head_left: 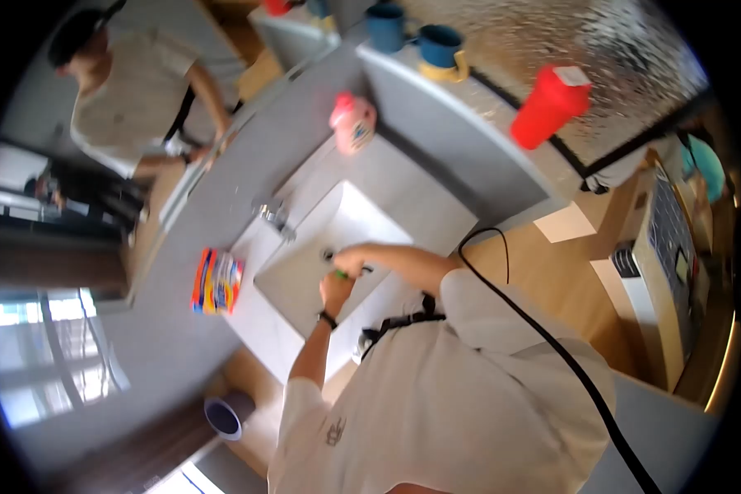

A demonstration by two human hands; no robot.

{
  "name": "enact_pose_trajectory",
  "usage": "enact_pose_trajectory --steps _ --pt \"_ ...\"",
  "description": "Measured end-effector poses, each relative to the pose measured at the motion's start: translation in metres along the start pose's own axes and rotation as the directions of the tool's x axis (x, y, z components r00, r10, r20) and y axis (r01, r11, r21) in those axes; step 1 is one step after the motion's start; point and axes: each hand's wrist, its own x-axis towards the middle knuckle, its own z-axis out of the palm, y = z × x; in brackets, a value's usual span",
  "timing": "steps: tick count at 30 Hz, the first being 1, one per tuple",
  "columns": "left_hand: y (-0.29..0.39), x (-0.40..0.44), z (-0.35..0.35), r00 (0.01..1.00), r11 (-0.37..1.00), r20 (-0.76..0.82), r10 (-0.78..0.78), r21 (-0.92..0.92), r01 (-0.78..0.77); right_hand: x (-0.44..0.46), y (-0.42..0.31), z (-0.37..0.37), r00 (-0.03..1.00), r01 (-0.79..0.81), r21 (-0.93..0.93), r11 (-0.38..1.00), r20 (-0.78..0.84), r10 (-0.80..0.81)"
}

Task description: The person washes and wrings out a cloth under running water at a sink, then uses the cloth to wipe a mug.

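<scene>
person at a washbasin, bare hands drawn together low over it. small green thing sits between the hands, only a sliver showing; what it is can't be made out. left hand, dark band at the wrist, looks curled and clamped on it. right hand lies close against the left on its far side, fingers bent; whether they grip the small green thing or merely meet it, cannot tell. a dark bit shows just right of the hands, too blurred to say if it belongs to the same object. handling, by judgement: little enough to be light; stiffness unreadable; probably slippery if wet, so best held deep in the palm, the exposed end steadied by the other hand. position: at the far edge of the left hand, on the near side of the right, over the washbasin, a little right of the drain. about: chrome tap far and left, bright packet farther left, pink bottle well beyond at the far side.
</scene>
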Motion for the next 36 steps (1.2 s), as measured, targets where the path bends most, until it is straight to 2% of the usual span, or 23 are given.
enact_pose_trajectory --steps 1,3,5,8,11,13,14,17,19,20,21,22,23,24,25,27,28,30,31,33,34,35,36 --pt "-0.004 0.011 0.000 0.994 0.998 0.096 0.044 0.036 -0.048 -0.003 0.012 0.002 1.000 0.011 0.106 0.994 -0.001 -0.011" --pt "0.024 0.010 -0.048 0.981 0.986 0.118 -0.151 -0.049 0.158 -0.009 0.021 0.006 0.980 0.067 0.184 0.981 -0.198 -0.030" --pt "0.023 0.009 -0.077 0.995 0.985 0.094 -0.033 -0.166 0.049 -0.036 0.013 -0.010 0.930 0.213 0.465 0.859 -0.365 -0.033" --pt "-0.008 0.003 -0.114 0.993 0.773 0.027 0.117 -0.629 -0.074 -0.080 0.003 -0.061 0.829 0.348 0.440 0.828 -0.557 -0.051" --pt "0.022 -0.029 -0.233 0.974 0.484 0.069 0.214 -0.874 -0.044 -0.148 -0.055 -0.126 0.810 0.510 0.675 0.534 -0.586 -0.034" --pt "0.031 -0.050 -0.281 0.975 0.379 0.008 0.221 -0.922 -0.079 -0.179 -0.086 -0.147 0.715 0.657 0.614 0.437 -0.691 -0.103" --pt "0.026 -0.054 -0.289 0.975 0.368 0.014 0.220 -0.927 -0.070 -0.183 -0.089 -0.148 0.723 0.647 0.624 0.438 -0.684 -0.094" --pt "0.001 -0.051 -0.280 0.948 0.283 -0.122 0.292 -0.936 -0.208 -0.176 -0.081 -0.135 0.576 0.806 0.589 0.060 -0.758 -0.306" --pt "-0.040 -0.025 -0.214 0.932 -0.250 -0.176 0.318 -0.963 -0.096 -0.141 -0.057 -0.097 0.620 0.731 0.661 -0.169 -0.747 -0.242" --pt "-0.067 -0.006 -0.160 0.975 -0.162 -0.005 0.224 -0.986 0.032 -0.122 -0.043 -0.075 0.798 0.599 0.799 0.059 -0.601 0.048" --pt "-0.087 0.005 -0.120 0.981 -0.088 0.160 0.109 -0.982 0.170 -0.106 -0.029 -0.052 0.828 0.366 0.906 0.213 -0.422 0.370" --pt "-0.091 -0.004 -0.112 0.981 -0.093 0.167 0.101 -0.980 0.177 -0.099 -0.020 -0.026 0.833 0.358 0.911 0.206 -0.411 0.370" --pt "-0.094 -0.012 -0.108 0.991 0.092 0.130 0.001 -0.987 0.130 -0.098 -0.011 -0.003 0.736 0.008 0.573 0.820 -0.558 0.383" --pt "-0.094 -0.023 -0.105 0.993 0.278 0.079 -0.086 -0.955 0.100 -0.105 -0.012 0.011 0.684 -0.426 -0.072 0.902 -0.678 0.269" --pt "-0.092 -0.041 -0.100 0.986 0.454 0.017 -0.165 -0.886 0.091 -0.115 -0.011 0.026 0.689 -0.424 -0.064 0.904 -0.670 0.276" --pt "-0.092 -0.083 -0.096 0.951 0.760 -0.152 -0.269 -0.640 0.113 -0.137 -0.025 0.046 0.477 -0.193 0.590 0.784 -0.642 0.601" --pt "-0.104 -0.098 -0.085 0.913 0.829 -0.259 -0.314 -0.544 0.131 -0.148 -0.022 0.053 0.472 -0.182 0.586 0.790 -0.653 0.593" --pt "-0.115 -0.128 -0.081 0.914 0.902 -0.305 -0.268 -0.412 0.127 -0.173 -0.013 0.080 0.336 -0.535 0.067 0.842 -0.898 0.285" --pt "-0.116 -0.141 -0.079 0.915 0.953 -0.337 -0.221 -0.276 0.128 -0.182 -0.007 0.092 0.328 -0.529 0.061 0.847 -0.905 0.270" --pt "-0.094 -0.167 -0.081 0.870 0.859 -0.287 -0.401 -0.448 0.248 -0.199 -0.015 0.095 0.259 -0.406 0.347 0.846 -0.844 0.470" --pt "-0.079 -0.177 -0.080 0.860 0.844 -0.287 -0.422 -0.471 0.257 -0.215 -0.030 0.094 0.368 -0.248 0.696 0.674 -0.576 0.730" --pt "-0.066 -0.186 -0.075 0.867 0.828 -0.282 -0.410 -0.514 0.225 -0.213 -0.019 0.114 0.364 -0.236 0.696 0.678 -0.584 0.726" --pt "-0.046 -0.191 -0.069 0.902 0.810 -0.232 -0.364 -0.558 0.183 -0.202 0.005 0.149 0.477 0.016 0.791 0.611 -0.543 0.691"
